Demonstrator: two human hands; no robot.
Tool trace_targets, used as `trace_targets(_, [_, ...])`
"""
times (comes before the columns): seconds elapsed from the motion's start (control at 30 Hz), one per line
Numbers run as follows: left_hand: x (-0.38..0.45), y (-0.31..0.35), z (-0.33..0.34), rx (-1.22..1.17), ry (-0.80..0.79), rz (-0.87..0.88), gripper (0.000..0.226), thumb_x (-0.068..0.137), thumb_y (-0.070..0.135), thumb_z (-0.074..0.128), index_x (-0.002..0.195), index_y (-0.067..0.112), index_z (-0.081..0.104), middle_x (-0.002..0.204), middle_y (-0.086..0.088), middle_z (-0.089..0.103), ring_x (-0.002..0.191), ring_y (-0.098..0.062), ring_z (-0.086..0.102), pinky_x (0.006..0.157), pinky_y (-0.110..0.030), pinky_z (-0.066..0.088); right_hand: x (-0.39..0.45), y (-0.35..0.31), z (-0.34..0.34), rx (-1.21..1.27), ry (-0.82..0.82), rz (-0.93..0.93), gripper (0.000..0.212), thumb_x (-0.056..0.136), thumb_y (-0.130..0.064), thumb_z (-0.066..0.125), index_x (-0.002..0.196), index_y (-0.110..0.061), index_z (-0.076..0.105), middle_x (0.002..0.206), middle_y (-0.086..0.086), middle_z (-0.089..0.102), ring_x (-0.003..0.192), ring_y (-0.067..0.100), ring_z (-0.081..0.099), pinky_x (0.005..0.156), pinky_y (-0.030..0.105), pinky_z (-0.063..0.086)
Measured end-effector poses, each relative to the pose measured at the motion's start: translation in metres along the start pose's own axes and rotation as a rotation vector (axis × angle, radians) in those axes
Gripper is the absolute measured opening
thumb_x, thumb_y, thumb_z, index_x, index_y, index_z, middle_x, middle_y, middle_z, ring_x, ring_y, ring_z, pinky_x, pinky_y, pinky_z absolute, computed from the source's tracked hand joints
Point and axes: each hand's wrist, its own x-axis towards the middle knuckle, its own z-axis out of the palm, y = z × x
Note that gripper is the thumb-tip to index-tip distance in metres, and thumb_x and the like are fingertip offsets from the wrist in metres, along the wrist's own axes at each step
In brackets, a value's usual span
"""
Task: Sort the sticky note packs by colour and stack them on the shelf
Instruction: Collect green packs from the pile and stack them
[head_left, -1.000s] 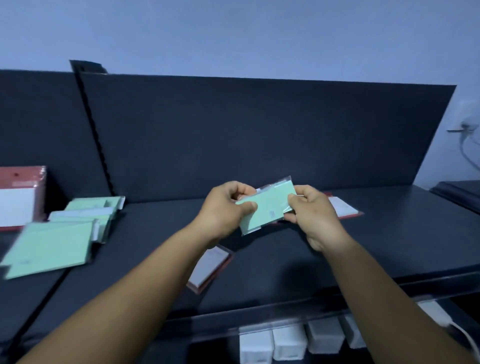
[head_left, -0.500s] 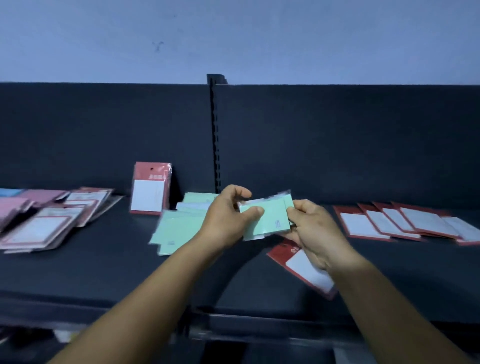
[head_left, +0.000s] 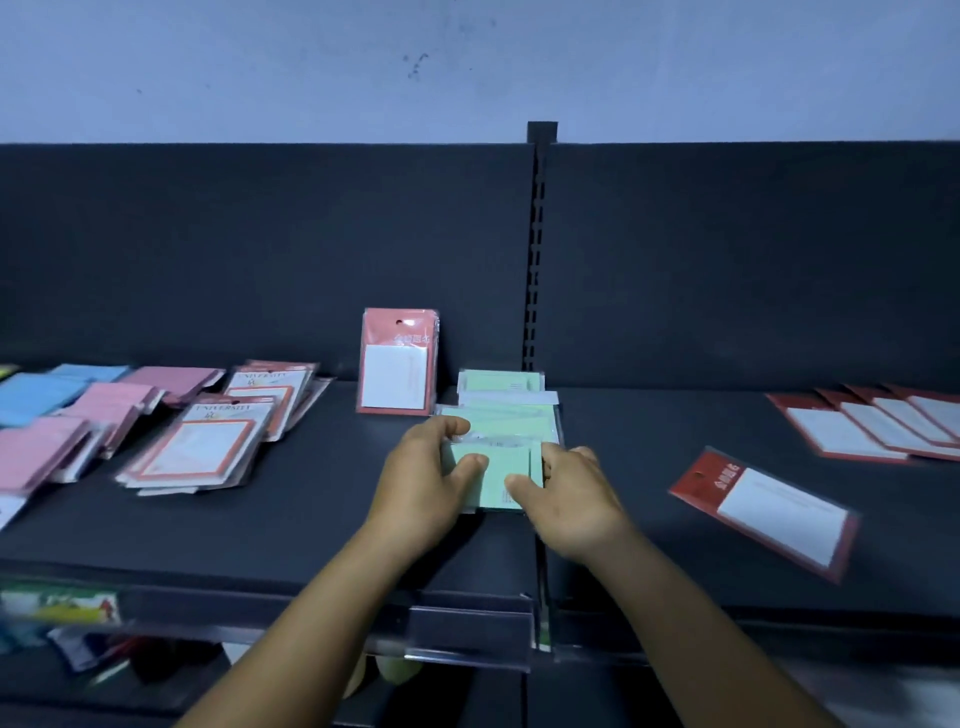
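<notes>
Here, in the head view, both hands were down on the green sticky note pack (head_left: 496, 480) at the near end of the green pile (head_left: 501, 410), just left of the shelf's slotted upright (head_left: 535, 260). The left hand (head_left: 423, 486) had its thumb across the pack's top face and its fingers curled round the left edge; the right hand (head_left: 566, 499) pinched the right edge, thumb on top. So each grip was clamped on that one pack, which seemed to lie on or just above the pile, though the blur at its far edge made contact hard to confirm.

Left of the pile a red-backed pack (head_left: 397, 364) leaned upright against the back panel. Farther left lay orange-framed packs (head_left: 208, 441), pink packs (head_left: 78, 431) and blue packs (head_left: 47, 392). On the right lay a loose red pack (head_left: 769, 512), and a fanned row of red packs (head_left: 878, 423) lay farther right.

To do this step well, I would judge that the pack should go down flat with its edges squared to the green packs beneath, both thumbs pressing lightly so the slippery wrappers do not slide. The fingers should come away sideways, not drag forward, since the pile already looked a little fanned. Keeping clear of the leaning red pack matters too; a nudge could tip it.
</notes>
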Motion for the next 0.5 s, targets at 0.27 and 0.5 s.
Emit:
trace_targets(0.27, [0.004, -0.01, 0.005, 0.295, -0.107, 0.133, 0.049, 0.096, 0.037, 0.048, 0.143, 0.022, 0.041, 0.149, 0.004, 0.032, 0.136, -0.018, 0.02, 0.112, -0.03, 0.021, -0.009, -0.007, 0.014, -0.118, 0.062, 0.019, 0.072, 0.093, -0.041, 0.05, 0.152, -0.027, 0.012, 0.134, 0.009, 0.039, 0.125, 0.027, 0.042, 0.104, 0.039, 0.039])
trace_targets(0.5, [0.002, -0.003, 0.005, 0.472, -0.11, 0.235, 0.056, 0.099, 0.039, 0.037, 0.15, 0.021, 0.024, 0.16, 0.003, 0.014, 0.148, -0.017, 0.002, 0.117, -0.035, 0.007, -0.02, -0.008, 0.007, -0.121, 0.121, -0.003, 0.067, 0.094, -0.041, 0.049, 0.151, -0.021, 0.019, 0.14, 0.006, 0.028, 0.133, 0.026, 0.031, 0.11, 0.035, 0.032])
